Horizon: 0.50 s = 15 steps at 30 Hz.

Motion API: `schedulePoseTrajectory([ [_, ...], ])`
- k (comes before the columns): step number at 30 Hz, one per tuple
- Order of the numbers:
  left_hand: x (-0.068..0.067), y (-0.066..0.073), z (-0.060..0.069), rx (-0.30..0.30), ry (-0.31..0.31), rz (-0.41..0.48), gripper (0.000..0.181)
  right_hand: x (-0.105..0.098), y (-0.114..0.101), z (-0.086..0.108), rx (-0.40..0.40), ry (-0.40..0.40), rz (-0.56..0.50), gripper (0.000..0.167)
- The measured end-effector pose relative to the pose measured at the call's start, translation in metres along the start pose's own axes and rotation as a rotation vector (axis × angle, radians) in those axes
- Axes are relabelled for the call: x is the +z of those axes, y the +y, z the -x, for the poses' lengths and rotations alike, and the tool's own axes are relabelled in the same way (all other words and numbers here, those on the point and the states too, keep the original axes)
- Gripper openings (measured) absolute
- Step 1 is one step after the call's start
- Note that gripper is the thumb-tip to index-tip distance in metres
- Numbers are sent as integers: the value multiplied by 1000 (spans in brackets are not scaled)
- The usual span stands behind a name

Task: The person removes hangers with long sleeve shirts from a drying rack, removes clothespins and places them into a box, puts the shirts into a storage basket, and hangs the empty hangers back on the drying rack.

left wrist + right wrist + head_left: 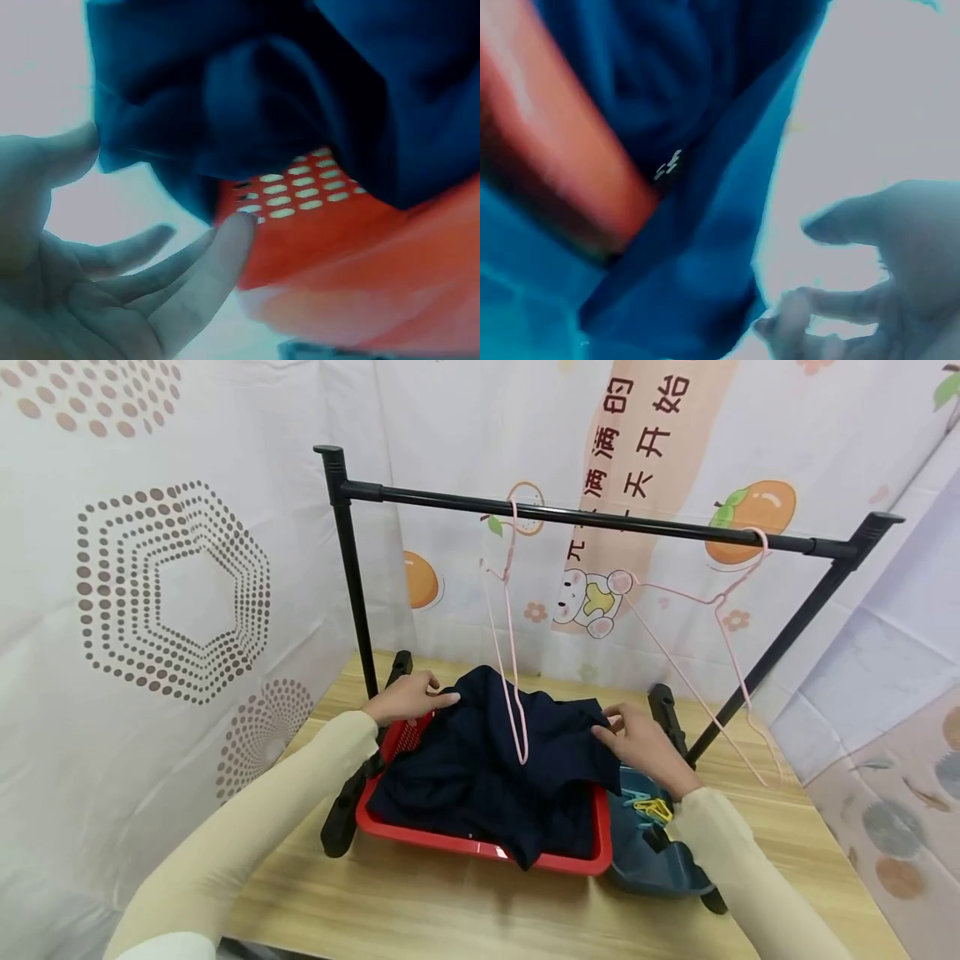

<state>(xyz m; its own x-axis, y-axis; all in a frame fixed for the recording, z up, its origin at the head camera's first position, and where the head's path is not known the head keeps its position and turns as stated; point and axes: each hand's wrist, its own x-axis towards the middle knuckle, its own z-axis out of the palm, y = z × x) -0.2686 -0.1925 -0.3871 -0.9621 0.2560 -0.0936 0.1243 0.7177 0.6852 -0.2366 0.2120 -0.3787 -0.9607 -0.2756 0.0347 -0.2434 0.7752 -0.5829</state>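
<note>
A dark navy garment lies bunched in a red plastic basket, one corner draped over the front rim. At its far left edge is my left hand; in the left wrist view the thumb meets the fabric's edge and the other fingers reach toward the basket's perforated wall, extended. My right hand is beside the garment's right edge. The right wrist view shows that thumb and the fingers apart, the fingertips close to the cloth. Whether they touch it I cannot tell.
A black rack with a crossbar stands over the basket. Two pink hangers hang from it: one before the garment, another at the right. A dark teal tray beside the basket holds yellow clips and blue ones.
</note>
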Motion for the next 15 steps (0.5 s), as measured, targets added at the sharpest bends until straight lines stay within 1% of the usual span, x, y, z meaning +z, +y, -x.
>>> schedulePoseTrajectory([
  [2,4,-4,-9,-30,-47,41,68,7,9,-10,62,-100,-14,70],
  [3,6,-6,-12,-36,-66,64,68,11,12,-16,85,-136,-20,78],
  [4,8,-8,-16,-37,-79,84,65,14,16,-20,100,-161,-28,81],
  [6,11,-12,-20,-28,-85,105,56,21,23,-29,98,-174,-25,80],
  [8,11,-14,-22,5,-50,78,42,25,29,-37,44,-145,-2,67],
  [9,10,-14,-22,23,-26,62,34,26,31,-40,13,-116,-1,57],
  [12,4,-10,-17,81,47,14,14,25,37,-46,-77,4,12,28],
  [13,2,-9,-14,99,62,6,11,24,38,-47,-97,41,15,21],
  [15,-3,-7,-8,131,74,28,9,21,39,-46,-106,107,14,17],
])
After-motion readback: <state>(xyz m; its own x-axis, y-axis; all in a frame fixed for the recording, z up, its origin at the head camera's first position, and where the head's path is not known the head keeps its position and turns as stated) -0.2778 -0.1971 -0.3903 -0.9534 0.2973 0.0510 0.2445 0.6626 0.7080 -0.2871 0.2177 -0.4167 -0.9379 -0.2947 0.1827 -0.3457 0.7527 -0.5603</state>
